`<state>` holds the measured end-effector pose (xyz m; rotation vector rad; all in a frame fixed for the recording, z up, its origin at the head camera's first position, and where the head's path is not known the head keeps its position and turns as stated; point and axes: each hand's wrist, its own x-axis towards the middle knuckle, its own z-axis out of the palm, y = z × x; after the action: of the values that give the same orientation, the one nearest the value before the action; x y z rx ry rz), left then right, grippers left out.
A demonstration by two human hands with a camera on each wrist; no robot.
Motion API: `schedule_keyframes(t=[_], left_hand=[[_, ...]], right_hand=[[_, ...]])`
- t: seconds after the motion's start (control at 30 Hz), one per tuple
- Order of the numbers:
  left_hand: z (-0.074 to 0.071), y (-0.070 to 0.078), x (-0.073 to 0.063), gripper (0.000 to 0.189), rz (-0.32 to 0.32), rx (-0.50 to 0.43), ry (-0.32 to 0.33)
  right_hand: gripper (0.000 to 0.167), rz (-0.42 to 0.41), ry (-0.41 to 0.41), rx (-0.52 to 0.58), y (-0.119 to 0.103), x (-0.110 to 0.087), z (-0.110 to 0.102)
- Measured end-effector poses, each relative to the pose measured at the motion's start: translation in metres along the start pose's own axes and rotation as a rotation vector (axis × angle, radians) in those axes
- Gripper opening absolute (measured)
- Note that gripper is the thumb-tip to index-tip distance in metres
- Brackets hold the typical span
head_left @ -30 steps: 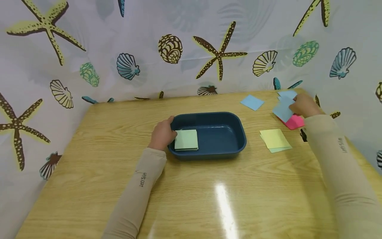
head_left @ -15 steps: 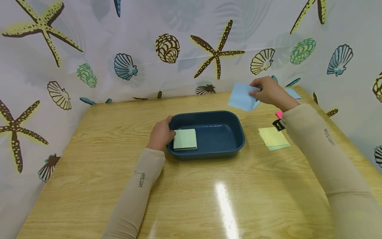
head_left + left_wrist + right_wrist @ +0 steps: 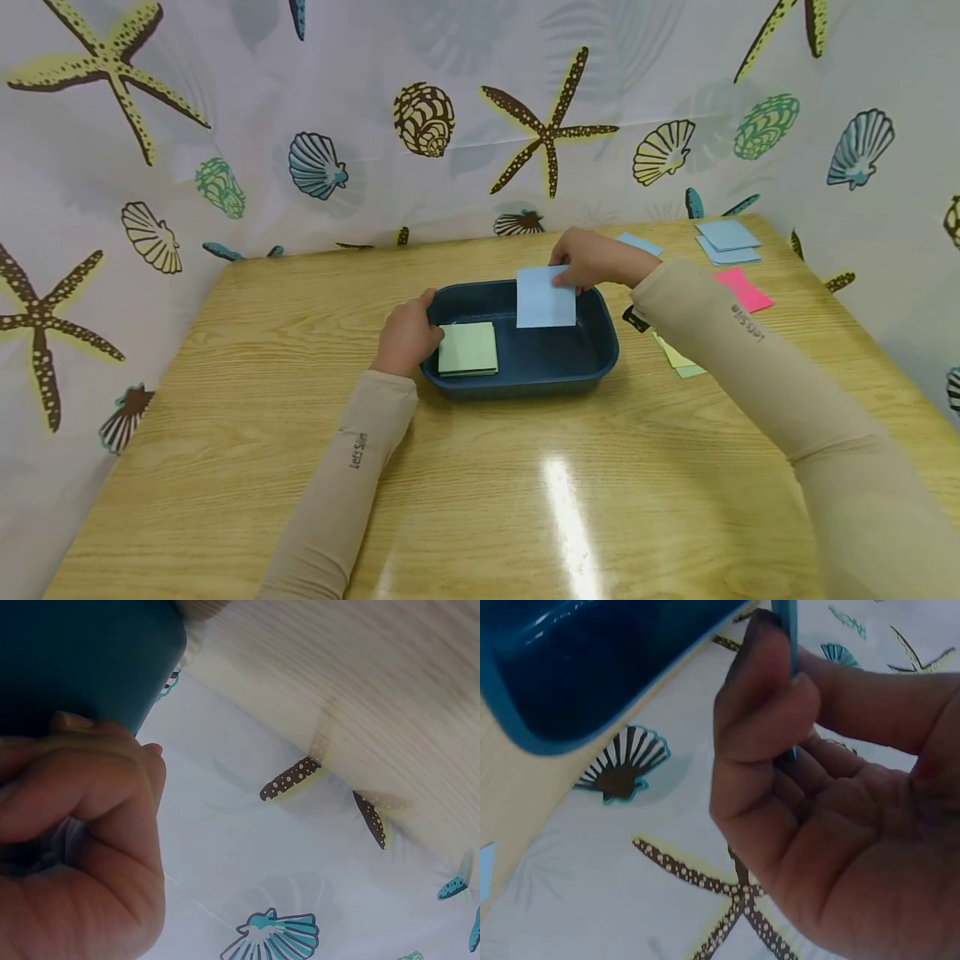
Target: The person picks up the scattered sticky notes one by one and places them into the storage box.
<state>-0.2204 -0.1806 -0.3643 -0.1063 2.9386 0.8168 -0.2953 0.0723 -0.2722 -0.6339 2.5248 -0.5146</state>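
A dark blue rectangular tray (image 3: 525, 385) stands mid-table, with a stack of pale green sticky notes (image 3: 467, 348) in its left end. My left hand (image 3: 406, 337) grips the tray's left rim, thumb over the edge; in the left wrist view the curled fingers (image 3: 112, 795) lie against the tray wall. Over the right half of the tray my right hand (image 3: 592, 260) pinches a light blue sticky note (image 3: 545, 298) by its upper right corner. From the right wrist view that note (image 3: 786, 645) appears edge-on between thumb and fingers.
To the right lie two blue notes (image 3: 727, 235), a pink note (image 3: 744, 289) and, partly under the right forearm, yellow and green notes (image 3: 678, 358). Another blue note (image 3: 640, 242) is behind the right wrist. A shell-and-starfish cloth (image 3: 450, 192) borders the table's back.
My right hand has lifted the blue note from the pile at the far right and carried it left over the tray. The left hand has kept its grip on the rim.
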Motion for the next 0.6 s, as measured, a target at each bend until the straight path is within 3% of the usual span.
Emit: schedule_keyframes(t=[0.37,0.5,0.6], left_hand=[[0.000,0.000,0.001,0.063,0.010,0.013,0.004],[0.001,-0.001,0.001,0.063,0.011,0.007,0.001],[0.001,-0.002,0.002,0.063,0.010,-0.002,-0.003]], right_hand=[[0.029,0.058,-0.187,-0.115,-0.004,0.038,0.028],[0.011,0.099,-0.230,-0.150,-0.012,0.042,0.037],[0.018,0.113,-0.247,-0.178,-0.017,0.043,0.042]])
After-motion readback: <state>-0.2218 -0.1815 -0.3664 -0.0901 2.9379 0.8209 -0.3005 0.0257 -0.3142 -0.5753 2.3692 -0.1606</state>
